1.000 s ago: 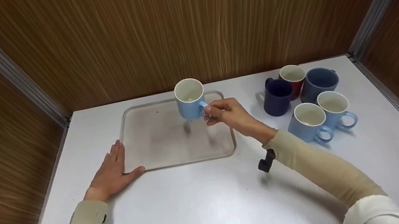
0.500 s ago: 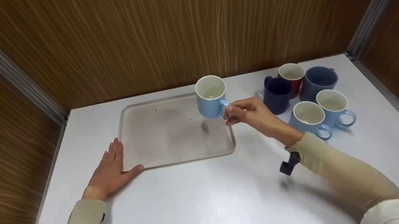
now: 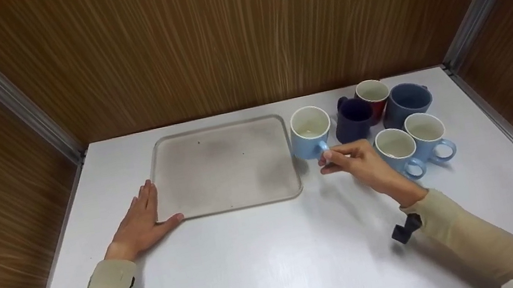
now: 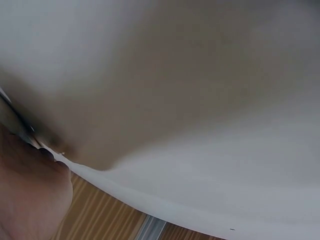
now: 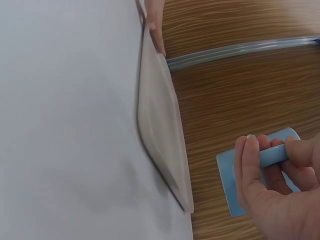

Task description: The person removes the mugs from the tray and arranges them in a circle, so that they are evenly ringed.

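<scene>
My right hand (image 3: 362,162) pinches the handle of a light blue mug (image 3: 308,144), cream inside, just beyond the right edge of the beige tray (image 3: 224,171). The mug is upright; in the right wrist view the same mug (image 5: 228,175) appears with fingers and thumb around its handle. Whether its base touches the table I cannot tell. My left hand (image 3: 137,228) lies flat with straight fingers at the tray's left front corner, touching its rim. In the left wrist view only part of the left hand (image 4: 32,190) shows.
Right of the held mug stand a dark purple mug (image 3: 354,121), a red mug (image 3: 379,109), a slate blue mug (image 3: 406,109) and two light blue mugs, one nearer (image 3: 391,160). Wood-grain panels (image 3: 237,36) close in the back and sides of the white table (image 3: 257,265).
My right hand has carried the light blue mug rightward from above the tray to beyond its right edge, and lower. My left hand has stayed at the tray's corner.
</scene>
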`<state>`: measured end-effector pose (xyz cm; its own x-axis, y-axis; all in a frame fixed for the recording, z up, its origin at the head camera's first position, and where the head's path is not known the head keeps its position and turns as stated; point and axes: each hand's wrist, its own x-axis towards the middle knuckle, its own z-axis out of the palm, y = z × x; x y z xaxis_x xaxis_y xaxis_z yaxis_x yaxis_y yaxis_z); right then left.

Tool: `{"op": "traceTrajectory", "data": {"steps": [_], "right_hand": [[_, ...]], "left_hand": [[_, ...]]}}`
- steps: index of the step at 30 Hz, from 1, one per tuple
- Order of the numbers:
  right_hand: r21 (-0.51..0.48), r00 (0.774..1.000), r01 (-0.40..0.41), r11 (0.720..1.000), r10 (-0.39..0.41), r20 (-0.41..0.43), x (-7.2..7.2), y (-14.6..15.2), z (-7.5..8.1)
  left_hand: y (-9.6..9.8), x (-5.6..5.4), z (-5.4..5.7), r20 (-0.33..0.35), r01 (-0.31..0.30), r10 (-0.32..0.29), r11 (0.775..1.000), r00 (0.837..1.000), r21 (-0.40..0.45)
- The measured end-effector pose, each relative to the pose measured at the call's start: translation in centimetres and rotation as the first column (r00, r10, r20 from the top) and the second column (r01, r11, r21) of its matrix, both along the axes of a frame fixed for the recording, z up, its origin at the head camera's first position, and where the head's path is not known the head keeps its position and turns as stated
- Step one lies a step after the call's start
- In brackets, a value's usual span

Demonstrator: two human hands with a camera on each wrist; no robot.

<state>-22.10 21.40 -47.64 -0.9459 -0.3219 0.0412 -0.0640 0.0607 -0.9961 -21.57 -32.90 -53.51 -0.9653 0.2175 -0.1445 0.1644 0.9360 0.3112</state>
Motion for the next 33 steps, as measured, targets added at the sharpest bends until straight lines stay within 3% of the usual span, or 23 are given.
{"op": "traceTrajectory", "data": {"steps": [15, 33], "right_hand": [[-0.039, 0.997, 0.068, 0.997, -0.067, 0.03, 2.2, 3.6, -3.5], [-0.003, 0.975, 0.164, 0.986, -0.162, 0.149, 2.9, 5.0, -4.8]], "left_hand": [[0.0, -0.2, -0.3, -0.012, 0.01, -0.011, 1.0, 1.0, -0.005], [0.1, -0.1, -0.1, -0.006, 0.0, 0.0, 1.0, 1.0, -0.001]]}}
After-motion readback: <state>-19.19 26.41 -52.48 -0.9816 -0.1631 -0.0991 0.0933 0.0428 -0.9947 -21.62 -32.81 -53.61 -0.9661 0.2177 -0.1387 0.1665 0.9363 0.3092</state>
